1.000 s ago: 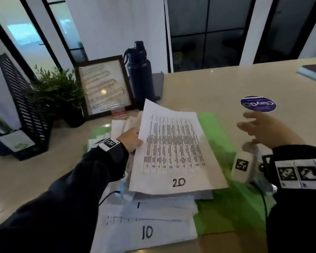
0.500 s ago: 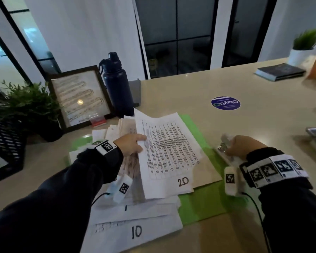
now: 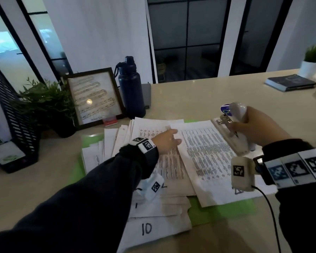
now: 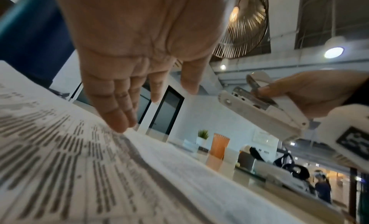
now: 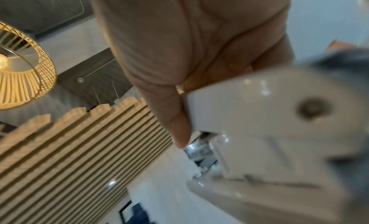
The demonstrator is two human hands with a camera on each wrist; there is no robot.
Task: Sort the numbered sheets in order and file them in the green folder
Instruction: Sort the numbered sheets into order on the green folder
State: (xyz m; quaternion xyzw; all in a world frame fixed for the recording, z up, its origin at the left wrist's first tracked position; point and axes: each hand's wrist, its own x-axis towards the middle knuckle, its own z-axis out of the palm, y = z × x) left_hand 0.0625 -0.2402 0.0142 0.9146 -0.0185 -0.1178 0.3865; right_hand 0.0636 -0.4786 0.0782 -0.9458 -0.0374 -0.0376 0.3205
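Observation:
Printed sheets lie fanned over the open green folder (image 3: 223,209). A sheet with a hand-written number, half hidden by my wrist camera, (image 3: 208,157) tops the right side; the sheet marked 10 (image 3: 153,229) sticks out at the front. My left hand (image 3: 169,141) reaches over the pile with straight fingers, whose tips touch the paper (image 4: 79,164) and hold nothing. My right hand (image 3: 259,128) grips a white stapler (image 3: 233,137) above the folder's right edge. The stapler (image 4: 265,110) is hinged apart, its metal strip showing. In the right wrist view the right hand (image 5: 189,45) wraps the blurred stapler (image 5: 269,124).
A dark water bottle (image 3: 130,88), a framed picture (image 3: 94,99) and a potted plant (image 3: 44,103) stand behind the pile. A black mesh rack (image 3: 13,121) is at far left. A book (image 3: 290,82) and a white plant pot (image 3: 314,66) sit far right.
My left hand laid sheet 20 down to the right on the folder and let go of it. My right hand closed on the stapler and lifted it off the table.

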